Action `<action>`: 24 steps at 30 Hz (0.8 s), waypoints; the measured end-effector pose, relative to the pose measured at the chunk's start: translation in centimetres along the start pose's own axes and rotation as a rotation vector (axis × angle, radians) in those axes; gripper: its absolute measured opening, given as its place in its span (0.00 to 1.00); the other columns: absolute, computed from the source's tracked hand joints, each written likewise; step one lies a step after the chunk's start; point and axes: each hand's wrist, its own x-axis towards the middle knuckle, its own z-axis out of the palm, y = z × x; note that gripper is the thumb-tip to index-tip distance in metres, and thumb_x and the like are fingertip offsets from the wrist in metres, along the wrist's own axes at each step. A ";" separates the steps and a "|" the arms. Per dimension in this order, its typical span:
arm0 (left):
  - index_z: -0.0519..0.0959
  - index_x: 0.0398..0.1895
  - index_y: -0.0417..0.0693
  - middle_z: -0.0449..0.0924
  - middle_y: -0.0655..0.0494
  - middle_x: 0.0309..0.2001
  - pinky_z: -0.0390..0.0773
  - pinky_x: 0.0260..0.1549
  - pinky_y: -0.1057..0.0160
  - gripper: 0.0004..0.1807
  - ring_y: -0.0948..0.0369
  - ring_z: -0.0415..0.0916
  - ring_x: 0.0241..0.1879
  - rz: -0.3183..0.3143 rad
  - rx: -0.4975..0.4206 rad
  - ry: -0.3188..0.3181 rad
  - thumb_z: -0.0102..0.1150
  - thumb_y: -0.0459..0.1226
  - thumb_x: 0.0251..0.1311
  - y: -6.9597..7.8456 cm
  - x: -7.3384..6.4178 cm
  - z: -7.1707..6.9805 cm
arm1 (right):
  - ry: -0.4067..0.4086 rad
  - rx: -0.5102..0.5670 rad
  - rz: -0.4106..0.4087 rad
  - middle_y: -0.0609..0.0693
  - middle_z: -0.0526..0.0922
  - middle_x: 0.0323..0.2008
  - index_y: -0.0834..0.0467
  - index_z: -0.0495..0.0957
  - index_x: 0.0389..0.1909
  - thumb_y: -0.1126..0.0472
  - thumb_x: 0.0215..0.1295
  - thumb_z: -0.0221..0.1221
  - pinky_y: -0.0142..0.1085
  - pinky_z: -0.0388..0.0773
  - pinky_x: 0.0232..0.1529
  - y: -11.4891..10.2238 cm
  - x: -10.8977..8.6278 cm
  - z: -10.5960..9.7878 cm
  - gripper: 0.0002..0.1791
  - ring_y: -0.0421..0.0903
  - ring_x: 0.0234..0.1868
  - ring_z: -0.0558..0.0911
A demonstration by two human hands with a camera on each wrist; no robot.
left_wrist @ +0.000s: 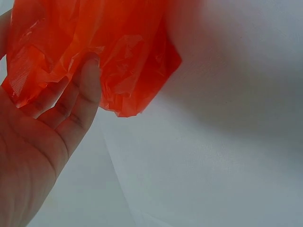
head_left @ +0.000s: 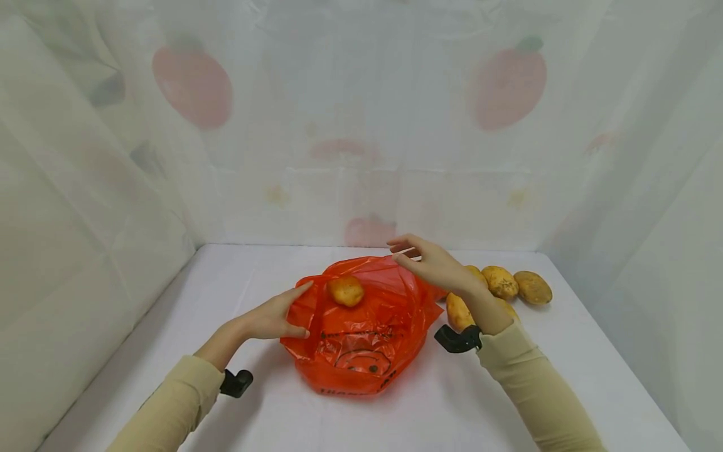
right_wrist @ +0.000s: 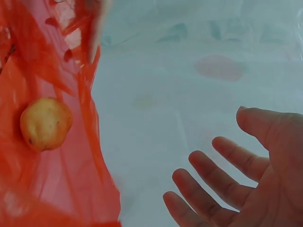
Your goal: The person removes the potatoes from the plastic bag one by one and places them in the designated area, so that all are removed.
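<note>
Bag: an orange plastic bag [head_left: 361,342] lies near the middle of the white table [head_left: 565,402], its mouth turned toward the far side and dark print showing on its near face.
Potato in bag: one yellow potato [head_left: 346,290] sits at the far left part of the bag, just inside the open mouth; the right wrist view shows it resting on the orange film [right_wrist: 46,123].
Left hand: the left hand [head_left: 277,316] is at the bag's left edge, fingers curled over the plastic and thumb under it, gripping a bunched fold; the left wrist view shows the fingers [left_wrist: 71,106] wrapped into the crumpled film.
Right hand: the right hand [head_left: 432,263] hovers above the bag's far right rim, fingers spread and relaxed, holding nothing; whether a fingertip grazes the plastic cannot be told.
Loose potatoes: a small heap of potatoes [head_left: 499,282] lies on the table just right of the bag, partly hidden behind the right wrist.
Surround: a pale curtain printed with faint fruit [head_left: 508,81] stands on the far side and both sides of the table.
</note>
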 end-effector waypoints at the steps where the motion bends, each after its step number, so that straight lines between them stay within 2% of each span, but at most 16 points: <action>1: 0.48 0.72 0.51 0.59 0.49 0.65 0.70 0.54 0.47 0.51 0.50 0.59 0.62 0.000 -0.001 0.000 0.68 0.44 0.47 0.0 0.0 0.0 | -0.001 0.003 0.005 0.51 0.75 0.55 0.50 0.69 0.59 0.52 0.66 0.52 0.48 0.72 0.55 -0.2 0.3 0.1 0.20 0.51 0.56 0.74; 6: 0.49 0.72 0.51 0.59 0.49 0.65 0.73 0.52 0.48 0.51 0.50 0.60 0.60 -0.003 -0.006 -0.001 0.69 0.44 0.46 0.0 0.0 -0.2 | 0.003 0.015 0.009 0.50 0.75 0.55 0.51 0.69 0.58 0.50 0.66 0.52 0.47 0.72 0.55 -0.6 1.7 0.7 0.21 0.50 0.55 0.75; 12: 0.48 0.72 0.51 0.57 0.49 0.66 0.68 0.56 0.47 0.52 0.50 0.58 0.63 0.010 0.014 0.005 0.69 0.44 0.46 0.0 0.0 -0.2 | -0.023 0.086 0.009 0.54 0.74 0.56 0.55 0.69 0.59 0.53 0.66 0.52 0.44 0.72 0.55 -0.6 3.2 1.9 0.22 0.53 0.55 0.75; 21: 0.47 0.72 0.52 0.56 0.48 0.67 0.66 0.58 0.45 0.53 0.49 0.57 0.64 0.008 0.022 0.012 0.69 0.45 0.46 -0.3 0.1 -0.1 | -0.032 0.144 0.028 0.57 0.73 0.56 0.56 0.69 0.59 0.54 0.66 0.53 0.45 0.71 0.56 0.6 5.1 4.5 0.22 0.55 0.56 0.74; 24: 0.48 0.72 0.52 0.56 0.49 0.67 0.66 0.57 0.45 0.52 0.50 0.58 0.63 0.008 0.014 0.016 0.69 0.44 0.46 -0.3 0.1 -0.1 | -0.041 0.161 0.058 0.55 0.73 0.56 0.55 0.70 0.58 0.53 0.66 0.53 0.44 0.71 0.56 1.0 5.5 5.3 0.21 0.54 0.57 0.73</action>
